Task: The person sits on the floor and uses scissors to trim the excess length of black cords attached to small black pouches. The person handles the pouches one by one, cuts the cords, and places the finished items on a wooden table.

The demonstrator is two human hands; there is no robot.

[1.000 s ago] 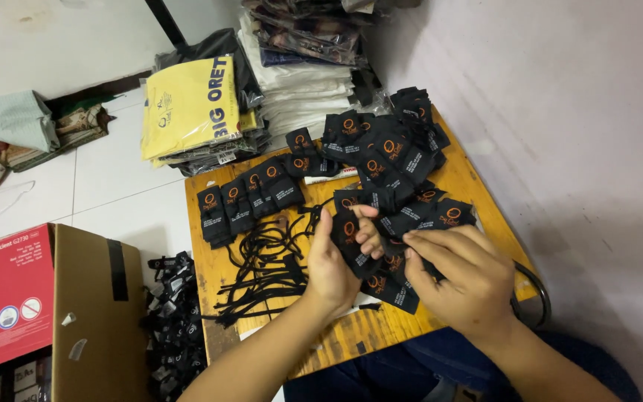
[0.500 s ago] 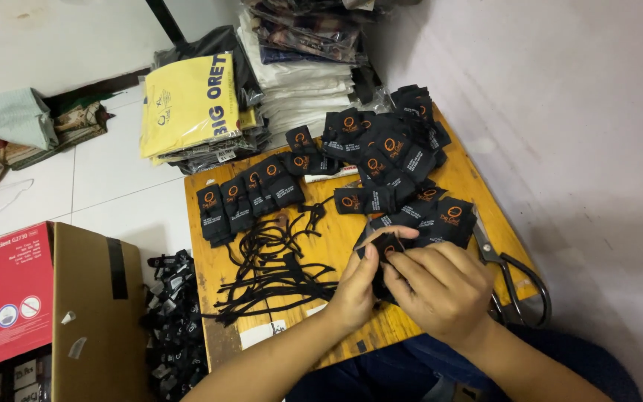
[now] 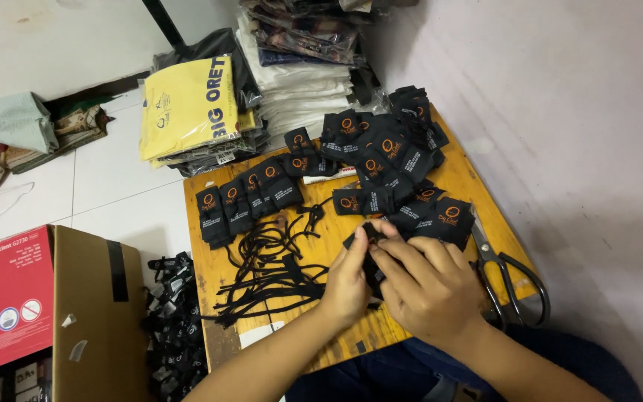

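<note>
Over the near edge of a small wooden table (image 3: 464,179), my left hand (image 3: 346,279) and my right hand (image 3: 429,286) close together on a small black tag (image 3: 370,237); part of it is hidden under my fingers. A bundle of black strings (image 3: 266,272) lies just left of my left hand. Black tags with orange round marks sit in a loose heap (image 3: 388,156) at the far right of the table. A row of the same tags (image 3: 243,199) runs along the left side.
Black-handled scissors (image 3: 511,279) lie at the table's right edge by my right hand. Stacks of folded clothes with a yellow bag (image 3: 187,108) stand beyond the table. An open cardboard box with a red panel (image 3: 9,298) and a black heap (image 3: 173,327) sit on the floor at left.
Both hands drew back from the tag pile toward the near table edge and came together on one tag. The scissors, hidden before, now show.
</note>
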